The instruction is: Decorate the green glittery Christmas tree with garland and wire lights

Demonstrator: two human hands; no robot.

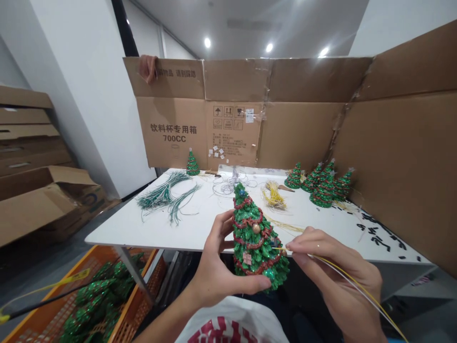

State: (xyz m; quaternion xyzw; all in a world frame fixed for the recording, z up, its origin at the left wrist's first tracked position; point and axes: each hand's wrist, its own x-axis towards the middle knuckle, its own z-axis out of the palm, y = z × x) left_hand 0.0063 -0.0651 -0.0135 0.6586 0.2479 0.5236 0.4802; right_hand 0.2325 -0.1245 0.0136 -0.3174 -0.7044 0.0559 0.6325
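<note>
My left hand [217, 267] is wrapped round a small green Christmas tree figurine [250, 233] with red garlands and tiny ornaments, tilted a little to the left above my lap. Thumb and fingers of my right hand [332, 271] pinch a thin yellow and white wire [360, 290]. Its short yellow tip touches or nearly touches the tree's right side; whether it enters the tree I cannot tell. The wire's long end trails down to the right past my palm.
On the white table [121, 228] lie green wires [160, 193], yellow wires [274, 195] and black bits [373, 233]. Several finished-looking trees [323, 188] stand at the right, one tree [192, 163] at the back left. Cardboard [300, 133] walls the back. An orange crate [132, 305] holds more trees.
</note>
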